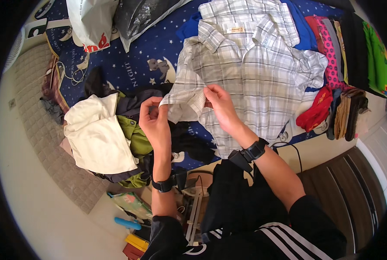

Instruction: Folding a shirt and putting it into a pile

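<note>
A white and grey plaid short-sleeved shirt (245, 81) lies spread on a dark blue patterned bed cover (141, 48), its collar towards the far side. My left hand (156, 117) pinches one edge of the shirt's left-side sleeve opening between thumb and fingers. On the opposite edge of that sleeve, my right hand (219, 105) has its thumb and fingertips closed on the cloth. The sleeve is raised a little between the two hands, and its inside shows. Beneath and behind the collar lie more plaid cloth and a blue garment (302, 26).
Cream cloth (99, 139) tops a pile of dark and green clothes at left. Plastic bags (92, 22) lie at the far left. Folded clothes (335, 52) line the right side, with a red garment (317, 110) nearer. A cable (297, 149) hangs by the near edge.
</note>
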Available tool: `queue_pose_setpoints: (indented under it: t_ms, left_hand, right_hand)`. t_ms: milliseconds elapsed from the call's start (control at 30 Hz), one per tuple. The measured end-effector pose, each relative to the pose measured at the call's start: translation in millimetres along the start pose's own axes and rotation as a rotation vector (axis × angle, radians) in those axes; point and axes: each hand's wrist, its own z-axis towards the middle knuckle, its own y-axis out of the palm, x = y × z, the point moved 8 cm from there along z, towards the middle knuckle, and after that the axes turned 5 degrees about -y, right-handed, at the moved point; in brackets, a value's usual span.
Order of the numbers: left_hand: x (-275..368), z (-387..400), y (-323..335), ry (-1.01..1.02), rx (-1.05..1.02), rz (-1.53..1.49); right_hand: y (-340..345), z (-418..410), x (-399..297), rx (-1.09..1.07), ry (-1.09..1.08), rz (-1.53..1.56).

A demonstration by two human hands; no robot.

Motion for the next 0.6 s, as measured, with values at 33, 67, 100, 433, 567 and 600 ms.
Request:
queue_pose_setpoints:
  t_ms: [33, 67, 100, 433, 567, 600]
  left_hand:
    - [-3, 0, 0, 0.001, 0.003, 0.004]
    - [-3, -2, -8, 0.063, 0.108, 0.025]
    - [0, -4, -13, 0.126, 0.208, 0.043]
    - [-41, -8, 32, -0.134, -0.21, 0.241]
    - [-58, -8, 44, -0.308, -0.393, -0.191]
    - [-53, -12, 49, -0.303, -0.413, -0.145]
  right_hand:
    - [4, 0, 0, -0.003, 0.002, 0.004]
    - [12, 0, 1, -0.037, 0.026, 0.085]
    - [16, 0, 1, -0.068, 0.047, 0.165]
    - [28, -7, 6, -0.198, 0.09, 0.267]
    - [20, -4, 5, -0.127, 0.067, 0.318]
    - [14, -4, 5, -0.1, 0.06, 0.282]
